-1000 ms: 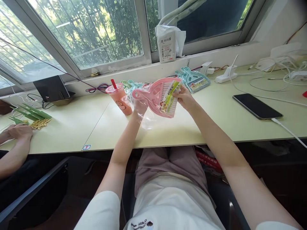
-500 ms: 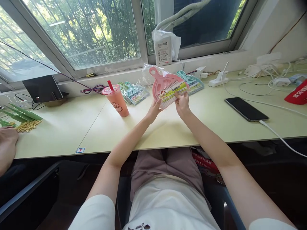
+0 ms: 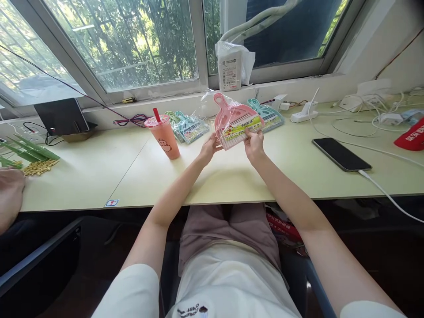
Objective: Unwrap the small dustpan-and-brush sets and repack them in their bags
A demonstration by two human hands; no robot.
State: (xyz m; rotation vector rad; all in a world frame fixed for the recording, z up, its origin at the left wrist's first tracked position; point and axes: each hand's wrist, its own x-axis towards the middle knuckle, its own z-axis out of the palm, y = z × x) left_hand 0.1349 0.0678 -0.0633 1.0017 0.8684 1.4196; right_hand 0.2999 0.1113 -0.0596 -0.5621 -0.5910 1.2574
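A pink mini dustpan and brush set in a clear plastic wrapper, with a yellow-green label, is held up tilted over the table. My left hand is at its lower left edge, fingers closed on the wrapper there; part of the fingers is hidden behind the set. My right hand pinches the lower right side, thumb on the label. Behind it lie a teal wrapped set to the right and green and teal wrapped sets to the left.
An orange drink cup with a red straw stands left of my hands. A charging phone and a white power strip lie to the right. At far left are a dark tablet, green leaf-like strips and another person's hand.
My left hand's fingers have loosened and shifted toward the set's left edge. The set stays in nearly the same place, and the view has shifted slightly.
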